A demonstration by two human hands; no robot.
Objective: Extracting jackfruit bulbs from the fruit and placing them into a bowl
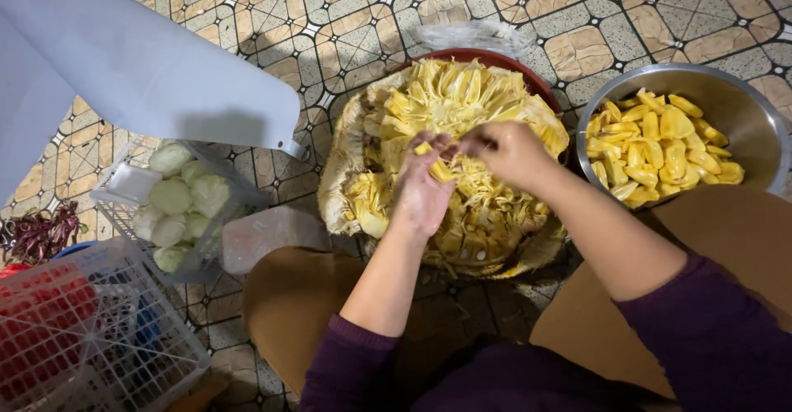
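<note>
Both hands working an opened jackfruit [445, 156] on tiled floor [346, 16].
L hand [422, 193] & R hand [511, 152] each w/ closed grip pinching one yellow pod [435, 164]; steel bowl [742, 107] of pods just beside.

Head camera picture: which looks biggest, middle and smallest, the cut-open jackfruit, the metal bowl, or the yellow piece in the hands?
1. The cut-open jackfruit looks biggest.
2. The metal bowl comes next, though the picture's edge cuts it off.
3. The yellow piece, pinched between left hand and right hand, looks smallest.

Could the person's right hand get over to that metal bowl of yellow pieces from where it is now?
Probably yes. The right hand is at the opened jackfruit, and the metal bowl sits just beside the fruit on that same side, open-topped, with nothing standing between them.
</note>
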